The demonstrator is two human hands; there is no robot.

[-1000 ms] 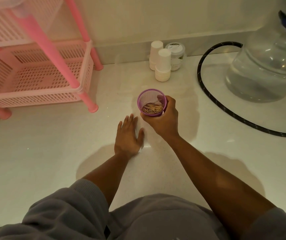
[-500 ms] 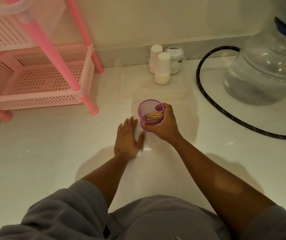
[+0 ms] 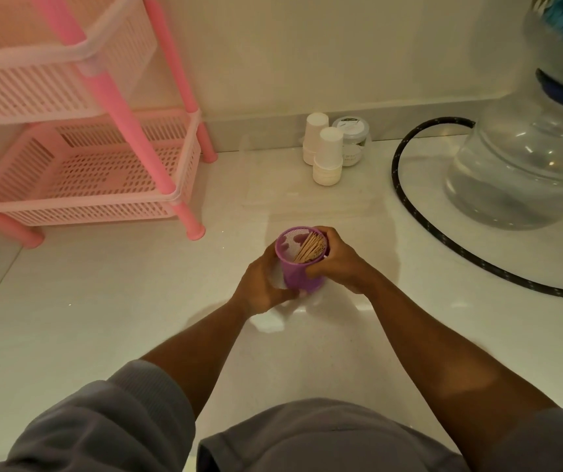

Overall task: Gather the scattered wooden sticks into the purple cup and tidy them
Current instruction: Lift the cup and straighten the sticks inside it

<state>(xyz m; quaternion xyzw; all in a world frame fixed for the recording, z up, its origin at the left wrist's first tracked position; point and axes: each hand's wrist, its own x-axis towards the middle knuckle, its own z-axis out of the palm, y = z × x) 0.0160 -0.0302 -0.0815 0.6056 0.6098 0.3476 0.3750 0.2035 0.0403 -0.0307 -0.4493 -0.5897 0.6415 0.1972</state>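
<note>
I have the cup (image 3: 302,264) clasped between both hands at the centre of the frame: my left hand (image 3: 263,284) wraps its lower left side and my right hand (image 3: 337,264) curls round the right side near the rim. It tilts away from me, mouth toward the upper left.

The risk, as I judge it, is that tilt. The sticks (image 3: 310,250) lie loose and slanted against the right inner wall, tips close to the rim. If I tip further or shake hard to level them, some could slide out onto the floor (image 3: 137,318) and scatter. A mesh wall may also catch a thin tip, and squeezing could push the bundle askew.

Inside the cup I see only the sticks; its left half shows bare mesh. I see none loose on the floor, so gathering looks done and only the tidying remains.

At the upper middle stand two stacks of white cups (image 3: 327,155) and a lidded jar (image 3: 353,141); contents cannot be told. The pink rack (image 3: 79,165) at the upper left shows nothing in its baskets. The water bottle (image 3: 525,165) at the right looks partly full.
</note>
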